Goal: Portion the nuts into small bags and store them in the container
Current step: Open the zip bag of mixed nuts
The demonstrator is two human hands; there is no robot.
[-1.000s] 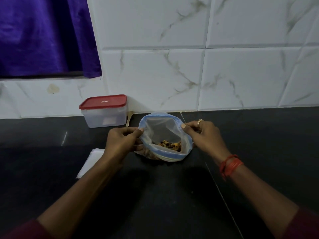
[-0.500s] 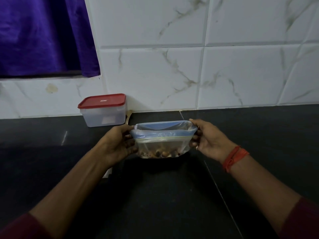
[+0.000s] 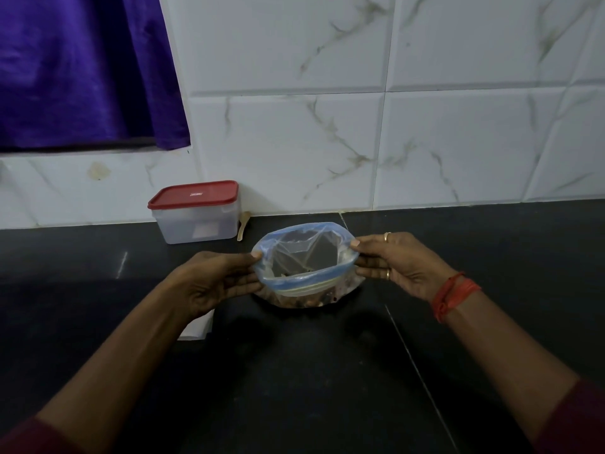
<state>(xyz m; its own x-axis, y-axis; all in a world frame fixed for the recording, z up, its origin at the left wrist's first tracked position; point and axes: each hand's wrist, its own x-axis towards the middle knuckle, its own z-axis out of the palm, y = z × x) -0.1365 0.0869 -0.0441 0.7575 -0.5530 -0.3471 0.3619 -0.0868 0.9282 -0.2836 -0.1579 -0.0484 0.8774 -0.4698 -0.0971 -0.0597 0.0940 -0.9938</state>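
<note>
A clear zip bag (image 3: 306, 257) with a blue rim stands on the black counter (image 3: 311, 371), its mouth spread wide. Nuts (image 3: 304, 301) lie at its bottom. My left hand (image 3: 216, 280) pinches the bag's left rim between thumb and fingers. My right hand (image 3: 397, 262) pinches the right rim the same way. A clear plastic container (image 3: 198, 213) with a red lid, closed, stands against the tiled wall to the back left of the bag.
A small wooden spoon (image 3: 244, 224) leans by the wall just right of the container. A stack of flat white bags or sheets (image 3: 196, 329) lies on the counter under my left forearm. A purple curtain (image 3: 82, 70) hangs at the upper left.
The bag's mouth was open, then pulled flat and nearly closed half a second ago; now it is spread wide again. Both hands keep hold of the rim.
</note>
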